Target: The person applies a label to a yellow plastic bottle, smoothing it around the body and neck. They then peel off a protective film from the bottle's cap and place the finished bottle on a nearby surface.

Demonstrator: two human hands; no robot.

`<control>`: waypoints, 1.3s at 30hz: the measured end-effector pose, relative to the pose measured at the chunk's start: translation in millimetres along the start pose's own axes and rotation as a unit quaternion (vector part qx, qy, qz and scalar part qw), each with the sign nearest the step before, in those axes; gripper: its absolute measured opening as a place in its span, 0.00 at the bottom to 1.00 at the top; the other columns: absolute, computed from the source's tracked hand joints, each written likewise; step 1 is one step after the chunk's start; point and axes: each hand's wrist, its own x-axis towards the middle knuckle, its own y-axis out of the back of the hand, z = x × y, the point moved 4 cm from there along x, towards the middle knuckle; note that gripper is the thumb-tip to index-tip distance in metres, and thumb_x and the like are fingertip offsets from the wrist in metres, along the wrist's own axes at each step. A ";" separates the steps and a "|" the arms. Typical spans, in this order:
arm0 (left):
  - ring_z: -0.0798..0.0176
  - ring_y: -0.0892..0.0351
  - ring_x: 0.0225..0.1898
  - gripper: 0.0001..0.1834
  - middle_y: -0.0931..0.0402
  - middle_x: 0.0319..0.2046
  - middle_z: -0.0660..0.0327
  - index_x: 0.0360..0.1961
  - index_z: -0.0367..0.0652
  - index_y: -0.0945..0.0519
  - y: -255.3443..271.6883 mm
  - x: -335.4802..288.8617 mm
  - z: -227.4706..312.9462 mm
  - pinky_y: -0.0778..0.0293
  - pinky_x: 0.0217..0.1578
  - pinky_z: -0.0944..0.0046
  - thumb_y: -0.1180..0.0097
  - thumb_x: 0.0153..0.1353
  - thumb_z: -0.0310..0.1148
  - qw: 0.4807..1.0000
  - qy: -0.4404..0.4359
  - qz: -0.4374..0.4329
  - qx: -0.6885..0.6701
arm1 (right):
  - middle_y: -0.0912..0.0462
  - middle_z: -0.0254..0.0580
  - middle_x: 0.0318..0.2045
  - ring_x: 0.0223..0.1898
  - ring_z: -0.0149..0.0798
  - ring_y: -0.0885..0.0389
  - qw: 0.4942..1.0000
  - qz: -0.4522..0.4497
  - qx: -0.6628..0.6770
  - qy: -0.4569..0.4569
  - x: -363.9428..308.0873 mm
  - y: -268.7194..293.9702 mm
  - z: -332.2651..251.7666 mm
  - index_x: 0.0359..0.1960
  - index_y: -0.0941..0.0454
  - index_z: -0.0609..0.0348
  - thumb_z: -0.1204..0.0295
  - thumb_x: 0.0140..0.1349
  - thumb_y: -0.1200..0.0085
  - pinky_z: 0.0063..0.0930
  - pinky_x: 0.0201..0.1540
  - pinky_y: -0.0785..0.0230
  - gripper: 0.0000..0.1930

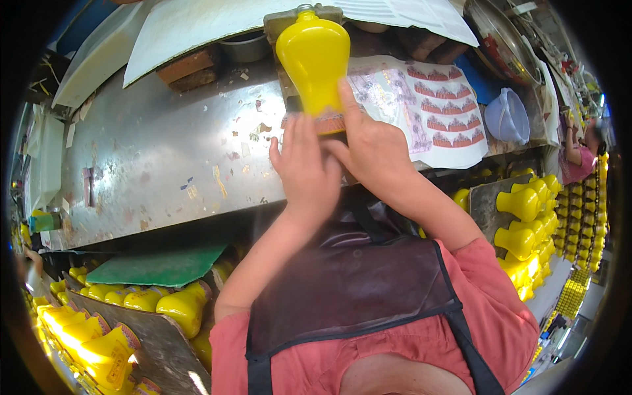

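A glossy yellow vase (315,56) lies with its neck pointing away from me, at a dark holder (271,25) at the far edge of the bench. A reddish patterned decal band (331,124) runs round its near, wider end. My right hand (376,146) holds that end, index finger stretched along the right side and thumb near the base; its other fingers are hidden. My left hand (304,164) has its fingers stretched out against the band's left part, slightly blurred. Right of the vase lies a decal sheet (449,108) printed with rows of reddish scalloped bands.
The metal bench (131,191) carries scattered paper scraps. Bricks (191,71) sit under a white board (197,26) at the back. A pale bucket (507,117) stands at right. Yellow vases crowd boards at lower left (184,306) and right (523,204). A green board (158,263) lies at left.
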 end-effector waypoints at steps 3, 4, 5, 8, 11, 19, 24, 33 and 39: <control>0.41 0.39 0.73 0.41 0.33 0.69 0.42 0.72 0.30 0.38 -1.7 -0.1 -0.1 0.57 0.73 0.40 0.41 0.57 0.29 1.000 0.015 0.012 -0.011 | 0.12 0.54 0.37 0.32 0.53 0.11 0.998 -0.015 -0.048 -0.035 13.0 -2.7 -2.5 0.75 0.49 0.68 0.52 0.61 0.36 0.41 0.33 0.20 0.50; 0.41 0.38 0.73 0.41 0.33 0.68 0.41 0.72 0.29 0.37 -1.6 -0.7 0.0 0.56 0.73 0.40 0.41 0.56 0.29 1.000 0.020 0.013 -0.013 | 0.13 0.55 0.33 0.29 0.53 0.13 0.999 -0.017 -0.029 -0.035 14.7 -4.0 -1.7 0.76 0.50 0.69 0.53 0.61 0.35 0.41 0.31 0.21 0.50; 0.41 0.38 0.73 0.41 0.32 0.68 0.41 0.71 0.29 0.37 -0.7 -1.1 0.1 0.56 0.73 0.40 0.41 0.56 0.29 0.999 0.024 0.016 -0.017 | 0.14 0.55 0.30 0.27 0.53 0.14 1.000 0.006 -0.011 -0.020 15.4 -3.3 -0.8 0.76 0.50 0.70 0.55 0.60 0.34 0.41 0.29 0.23 0.51; 0.41 0.36 0.72 0.40 0.30 0.66 0.41 0.70 0.29 0.36 2.1 -1.2 1.9 0.56 0.73 0.39 0.40 0.55 0.29 0.999 0.029 0.023 -0.035 | 0.15 0.55 0.27 0.25 0.53 0.14 0.999 0.035 0.009 -0.002 13.2 -6.7 5.3 0.77 0.51 0.70 0.57 0.61 0.33 0.42 0.26 0.24 0.52; 0.42 0.33 0.70 0.39 0.27 0.63 0.42 0.69 0.28 0.34 4.1 0.4 1.1 0.56 0.73 0.38 0.40 0.56 0.29 0.997 0.046 0.024 -0.060 | 0.15 0.55 0.28 0.26 0.54 0.14 0.999 0.044 0.022 -0.001 10.8 -11.6 11.0 0.77 0.52 0.68 0.58 0.62 0.33 0.42 0.27 0.24 0.51; 0.45 0.31 0.68 0.37 0.26 0.62 0.44 0.69 0.29 0.34 5.7 5.3 -2.1 0.55 0.73 0.40 0.40 0.59 0.32 0.989 0.085 0.025 -0.115 | 0.13 0.61 0.40 0.38 0.61 0.12 0.992 0.027 0.121 -0.020 12.1 -11.4 16.6 0.79 0.55 0.62 0.65 0.65 0.36 0.45 0.38 0.22 0.48; 0.45 0.29 0.65 0.35 0.24 0.59 0.45 0.68 0.32 0.31 7.7 9.7 -4.5 0.50 0.72 0.44 0.41 0.60 0.33 0.978 0.121 0.018 -0.166 | 0.15 0.62 0.48 0.48 0.63 0.14 0.980 0.004 0.196 -0.041 13.9 -13.2 18.9 0.80 0.59 0.60 0.68 0.66 0.38 0.44 0.48 0.22 0.48; 0.38 0.22 0.50 0.22 0.18 0.45 0.45 0.52 0.39 0.19 -4.7 31.5 -14.1 0.29 0.52 0.43 0.37 0.55 0.35 0.917 0.195 -0.011 -0.347 | 0.15 0.60 0.50 0.51 0.64 0.16 0.961 0.006 0.276 -0.016 19.4 -17.8 26.5 0.80 0.62 0.61 0.64 0.68 0.41 0.45 0.53 0.24 0.48; 0.37 0.22 0.51 0.25 0.19 0.48 0.43 0.54 0.42 0.19 -0.2 42.2 -19.0 0.27 0.53 0.43 0.35 0.54 0.34 0.916 0.185 -0.110 -0.339 | 0.13 0.54 0.49 0.52 0.64 0.16 0.964 -0.008 0.267 -0.005 20.8 -5.9 26.9 0.79 0.61 0.62 0.64 0.68 0.42 0.43 0.55 0.25 0.47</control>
